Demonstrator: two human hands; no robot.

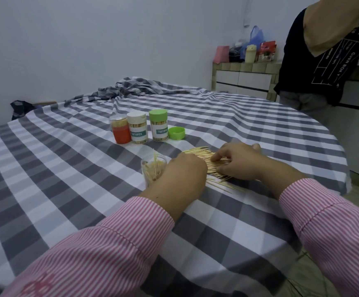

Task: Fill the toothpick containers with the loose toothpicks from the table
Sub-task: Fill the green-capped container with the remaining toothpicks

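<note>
— Four containers on that surface (67,168), am I counting right?

— Four. Three stand in a row farther back: one with an orange lower half and a clear lid (120,129), one with a white cap (137,127), one with a green cap (158,125). The two capped ones carry labels reading "TOOTHPICK", and pale sticks show through their clear walls.

— And the fourth?

— A clear open container (152,171), nearer the person, partly filled; its sticks lean at loose angles and a few poke above the rim. A loose green lid (176,133) lies just beside the green-capped one.

— Where are the loose toothpicks (204,156)?

— In a flat, pale yellow heap on the checked cloth, just right of the open container, thin strays fanning out toward the near edge.

— What are the hands doing?

— The left hand (183,174) is against the open container's right side; I can't tell whether its fingers wrap it, they're hidden behind the hand. The right hand (238,162) sits on the heap with fingers curled down, pinching at some sticks. Both sleeves are pink-and-white striped.

— Anyone else?

— Another person in a dark printed top (315,61) stands at the far right.
</note>
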